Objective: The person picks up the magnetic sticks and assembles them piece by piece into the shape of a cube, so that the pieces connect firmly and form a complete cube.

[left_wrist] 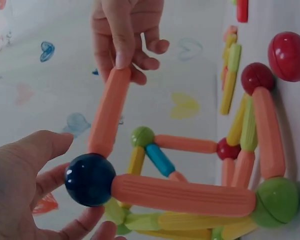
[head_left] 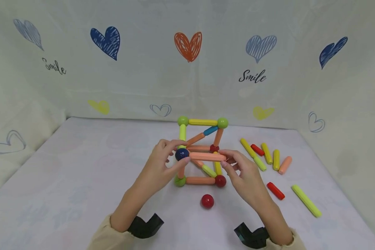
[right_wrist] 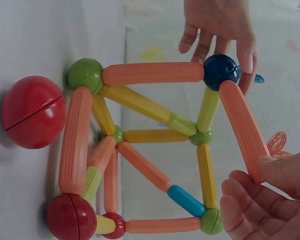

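My left hand [head_left: 159, 161] holds a dark blue ball [head_left: 182, 154], fingers curved around it; in the left wrist view the thumb stands a little off the ball. Between thumb and fingers, my right hand [head_left: 242, 170] pinches the free end of a ridged orange stick [head_left: 207, 157]. The stick's other end meets the blue ball, seen in the right wrist view. Below that ball, another orange stick [left_wrist: 185, 195] joins it to a green ball [left_wrist: 276, 201]. Both belong to a standing frame of coloured sticks and balls, including a yellow top stick [head_left: 203, 122] and a red corner ball [head_left: 220, 181].
A loose red ball [head_left: 207, 201] lies in front of the frame. On the right are several loose sticks, among them a short red stick [head_left: 275, 191] and a long lime stick [head_left: 306, 201]. A heart-printed cloth backdrop [head_left: 218, 86] rises behind the white table [head_left: 81, 180].
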`<act>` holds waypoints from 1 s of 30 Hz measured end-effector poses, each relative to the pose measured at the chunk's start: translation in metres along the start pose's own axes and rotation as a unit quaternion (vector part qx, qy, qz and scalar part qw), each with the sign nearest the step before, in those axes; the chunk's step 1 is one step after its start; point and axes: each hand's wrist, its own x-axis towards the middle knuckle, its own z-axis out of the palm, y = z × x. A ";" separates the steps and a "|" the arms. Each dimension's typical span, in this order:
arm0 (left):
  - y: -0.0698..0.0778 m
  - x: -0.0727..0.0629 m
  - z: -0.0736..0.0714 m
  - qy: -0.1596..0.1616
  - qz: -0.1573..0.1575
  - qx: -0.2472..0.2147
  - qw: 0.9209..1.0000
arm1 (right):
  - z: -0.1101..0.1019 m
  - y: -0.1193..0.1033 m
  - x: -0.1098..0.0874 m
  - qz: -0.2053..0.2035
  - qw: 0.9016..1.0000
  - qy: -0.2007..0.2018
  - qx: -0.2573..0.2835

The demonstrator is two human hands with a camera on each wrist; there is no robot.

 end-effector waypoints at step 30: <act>-0.022 0.015 0.021 -0.092 0.007 -0.195 0.976 | 0.000 0.004 0.001 0.005 1.000 -0.005 0.001</act>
